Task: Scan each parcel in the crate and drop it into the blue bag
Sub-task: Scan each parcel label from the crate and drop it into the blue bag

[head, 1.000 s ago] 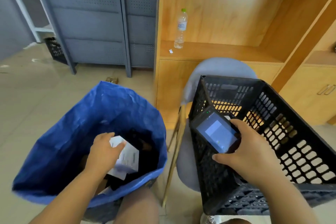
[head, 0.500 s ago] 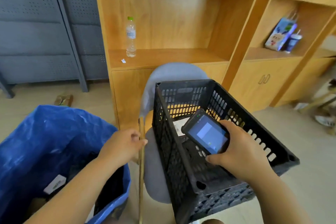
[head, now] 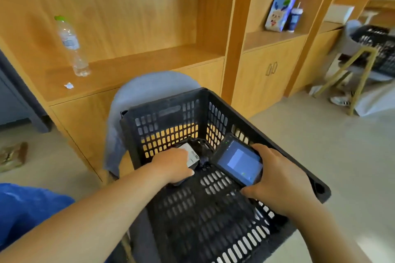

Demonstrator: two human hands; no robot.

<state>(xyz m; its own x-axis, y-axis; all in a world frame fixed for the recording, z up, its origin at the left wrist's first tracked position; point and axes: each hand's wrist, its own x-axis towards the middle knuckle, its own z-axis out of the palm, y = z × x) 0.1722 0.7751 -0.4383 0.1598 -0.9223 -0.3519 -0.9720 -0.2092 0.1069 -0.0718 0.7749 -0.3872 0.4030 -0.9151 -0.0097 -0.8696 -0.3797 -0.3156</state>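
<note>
The left hand (head: 173, 164) reaches down inside the crate (head: 166, 113), fingers curled over a dark parcel (head: 193, 156) that lies on the crate's floor near its far wall. The grip looks closed round the parcel, probably so it can be lifted clear for scanning. The right hand (head: 277, 179) wraps round the near end of the scanner (head: 239, 161), thumb along the lower edge, and holds it above the crate's right half, just beside the parcel. The lit screen is tilted up toward the person so it can be read. The scanner's long axis runs diagonally, its head end toward the crate's far wall and slightly left, which I judge keeps the reading end close to the label. The parcel's white label faces up, its long edge running from the crate's far left toward its near right; the hand hides the parcel's full length, so its overall axis cannot be told. The crate sits on a grey chair (head: 149, 85), and the blue bag (head: 25, 209) stands on the floor left of the crate, well apart from both hands.
</note>
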